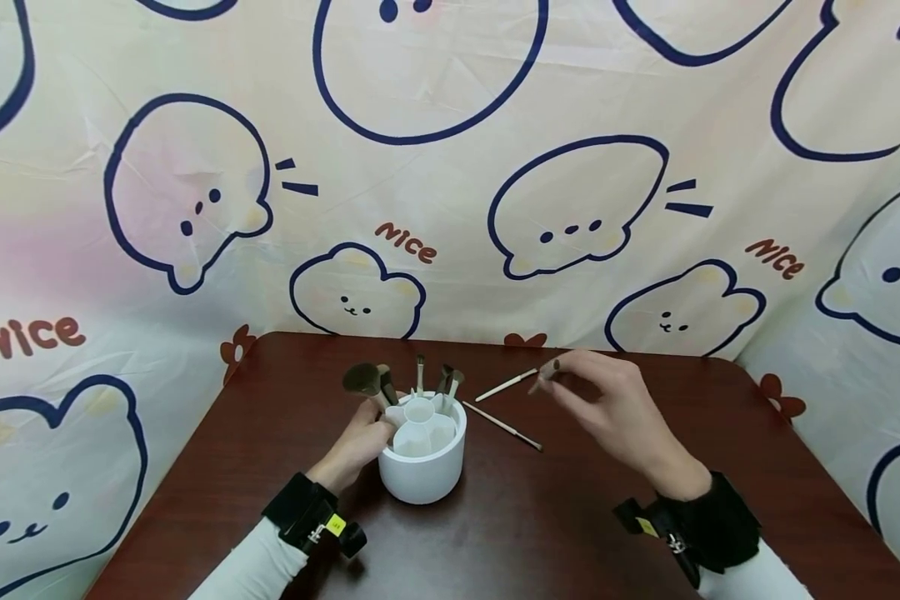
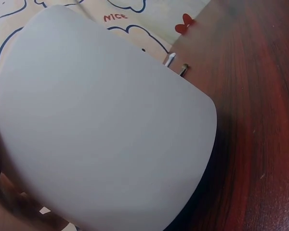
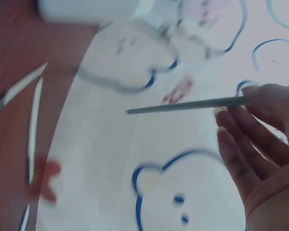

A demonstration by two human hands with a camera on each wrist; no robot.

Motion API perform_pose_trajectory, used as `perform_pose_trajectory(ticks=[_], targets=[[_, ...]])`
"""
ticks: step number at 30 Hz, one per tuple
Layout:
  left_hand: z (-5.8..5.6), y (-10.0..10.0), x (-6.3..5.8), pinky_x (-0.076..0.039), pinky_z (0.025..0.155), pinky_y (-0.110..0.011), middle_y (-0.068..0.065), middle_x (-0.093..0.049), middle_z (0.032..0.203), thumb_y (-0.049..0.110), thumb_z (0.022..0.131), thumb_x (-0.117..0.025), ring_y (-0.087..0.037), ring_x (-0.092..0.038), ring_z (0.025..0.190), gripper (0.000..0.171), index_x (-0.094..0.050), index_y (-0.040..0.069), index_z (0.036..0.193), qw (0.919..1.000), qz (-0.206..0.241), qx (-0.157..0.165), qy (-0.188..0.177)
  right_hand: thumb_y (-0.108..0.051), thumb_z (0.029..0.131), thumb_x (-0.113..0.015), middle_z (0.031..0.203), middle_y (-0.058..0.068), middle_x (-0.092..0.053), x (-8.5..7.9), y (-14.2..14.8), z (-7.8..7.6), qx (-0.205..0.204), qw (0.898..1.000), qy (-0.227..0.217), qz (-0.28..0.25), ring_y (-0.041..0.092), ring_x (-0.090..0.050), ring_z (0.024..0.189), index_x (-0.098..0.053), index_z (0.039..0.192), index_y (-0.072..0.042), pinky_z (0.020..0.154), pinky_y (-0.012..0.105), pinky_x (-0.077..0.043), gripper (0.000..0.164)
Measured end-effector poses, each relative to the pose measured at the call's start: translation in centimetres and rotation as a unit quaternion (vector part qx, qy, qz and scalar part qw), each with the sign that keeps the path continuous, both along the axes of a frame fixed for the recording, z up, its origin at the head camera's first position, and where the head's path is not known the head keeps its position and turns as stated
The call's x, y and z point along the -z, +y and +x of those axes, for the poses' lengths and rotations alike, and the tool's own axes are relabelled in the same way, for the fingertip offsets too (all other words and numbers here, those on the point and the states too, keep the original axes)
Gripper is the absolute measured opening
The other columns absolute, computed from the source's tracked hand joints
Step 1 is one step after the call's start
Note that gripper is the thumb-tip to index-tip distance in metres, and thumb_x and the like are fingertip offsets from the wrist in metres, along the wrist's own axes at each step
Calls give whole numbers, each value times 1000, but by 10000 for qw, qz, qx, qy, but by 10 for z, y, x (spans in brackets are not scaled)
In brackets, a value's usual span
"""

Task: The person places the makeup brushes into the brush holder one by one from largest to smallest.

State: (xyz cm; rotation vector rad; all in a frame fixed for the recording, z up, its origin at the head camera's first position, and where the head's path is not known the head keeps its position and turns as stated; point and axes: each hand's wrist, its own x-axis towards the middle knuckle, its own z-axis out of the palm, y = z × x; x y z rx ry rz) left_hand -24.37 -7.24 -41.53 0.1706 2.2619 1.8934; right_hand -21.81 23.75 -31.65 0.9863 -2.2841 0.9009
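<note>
Three "Nice" prints (image 1: 406, 242), pinched brush (image 3: 183, 106)

Round white holder (image 1: 422, 479), upright, slim brush (image 3: 188, 106) (raised)

A pale printed cloth (image 1: 465, 187) is stretching across the back and round both sides here, with creases running through it. Blue-outlined cartoon animals (image 1: 187, 187) are peering out, reddish-brown "Nice" lettering (image 1: 405, 242) is popping up among them, and red-brown flowers (image 1: 782, 398) are dotting the lower part. Below, the dark, round-cornered desk (image 1: 555, 525) is showing wood grain and catching soft light near the front.
</note>
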Motion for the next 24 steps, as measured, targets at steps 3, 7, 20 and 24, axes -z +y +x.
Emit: perform_pose_trajectory(ticks=[3,7,20,24], targets=[[-1,0,1,-32,92,-42,-13,-46,133,-6,80,-41,-24,-38,120,52,-44,0,131,10000,25,-31,-35,1,80,-68,90,-3,-66,-9,-22,5,-272,9969,-285,-674,13,-61,78,-67,97,-13,65,24,-51,21],[-2,-1,2,-33,85,-40,-13,-48,130,-7,79,-40,-24,-41,112,51,-46,1,130,10000,54,-33,-6,-9,84,-68,91,-5,-66,3,-38,-2,-267,9898,-896,-1074,14,-60,75,-68,98,-15,63,26,-51,15],[3,0,2,-34,89,-40,-14,-48,132,-8,77,-40,-24,-40,119,56,-46,1,131,10000,69,8,-2,-8,86,-65,85,4,-69,37,-77,-9,-58,9758,-1840,-1180,19,-59,71,-71,91,-9,57,33,-50,8],[-2,-2,10,-34,82,-40,-13,-52,127,-9,72,-41,-24,-44,114,58,-49,2,128,9999,81,-3,82,-8,85,-66,81,3,-68,45,-85,-9,47,9710,-2065,-1204,17,-58,68,-72,88,-9,56,31,-48,7]])
